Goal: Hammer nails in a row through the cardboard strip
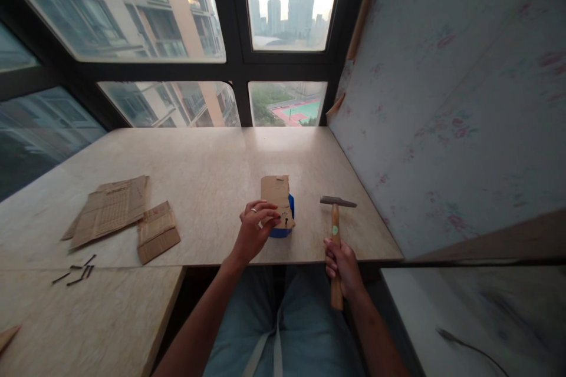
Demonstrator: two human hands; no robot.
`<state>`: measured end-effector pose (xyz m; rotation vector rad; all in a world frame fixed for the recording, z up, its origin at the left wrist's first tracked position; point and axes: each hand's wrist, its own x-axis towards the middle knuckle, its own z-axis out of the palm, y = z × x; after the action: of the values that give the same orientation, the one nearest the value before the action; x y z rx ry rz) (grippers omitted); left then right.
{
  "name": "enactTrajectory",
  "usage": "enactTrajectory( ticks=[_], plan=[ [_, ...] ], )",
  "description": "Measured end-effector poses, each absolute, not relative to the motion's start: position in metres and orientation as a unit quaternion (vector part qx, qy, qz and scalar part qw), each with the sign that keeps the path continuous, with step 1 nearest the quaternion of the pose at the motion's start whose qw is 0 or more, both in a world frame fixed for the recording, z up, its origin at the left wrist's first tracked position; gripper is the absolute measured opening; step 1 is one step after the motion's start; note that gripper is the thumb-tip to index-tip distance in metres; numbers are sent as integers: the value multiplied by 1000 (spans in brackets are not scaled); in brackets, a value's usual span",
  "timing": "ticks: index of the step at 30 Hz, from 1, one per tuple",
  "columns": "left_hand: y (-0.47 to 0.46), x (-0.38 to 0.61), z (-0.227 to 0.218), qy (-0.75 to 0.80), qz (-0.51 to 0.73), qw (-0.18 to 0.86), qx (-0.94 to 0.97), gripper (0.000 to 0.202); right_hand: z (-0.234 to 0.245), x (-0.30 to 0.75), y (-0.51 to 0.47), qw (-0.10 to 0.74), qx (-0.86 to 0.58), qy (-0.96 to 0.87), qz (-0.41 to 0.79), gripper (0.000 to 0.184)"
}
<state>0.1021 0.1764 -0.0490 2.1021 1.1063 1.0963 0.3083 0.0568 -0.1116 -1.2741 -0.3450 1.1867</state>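
My left hand reaches over a piece of brown cardboard lying on a blue object. Its thumb and fingertips are pinched together at a small dark nail, mostly hidden by the fingers. Just right of those fingertips, small dark nails show at the cardboard's near end. My right hand is wrapped round the wooden handle of a hammer. The hammer's metal head points away from me, right of the cardboard and apart from it.
Several loose dark nails lie on the counter at the left. Behind them are flat cardboard sheets and a smaller folded piece. Windows stand at the back, a papered wall at the right. A cable lies on the white surface.
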Motion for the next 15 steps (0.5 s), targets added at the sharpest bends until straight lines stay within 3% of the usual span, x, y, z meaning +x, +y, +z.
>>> enactTrajectory(
  ticks=[6, 15],
  plan=[
    [175, 107, -48, 438, 356, 203, 800, 8, -109, 308, 57, 630, -562, -150, 514, 44],
    [172, 111, -57, 461, 379, 213, 774, 10, -110, 308, 57, 630, -565, -149, 511, 42]
  ],
)
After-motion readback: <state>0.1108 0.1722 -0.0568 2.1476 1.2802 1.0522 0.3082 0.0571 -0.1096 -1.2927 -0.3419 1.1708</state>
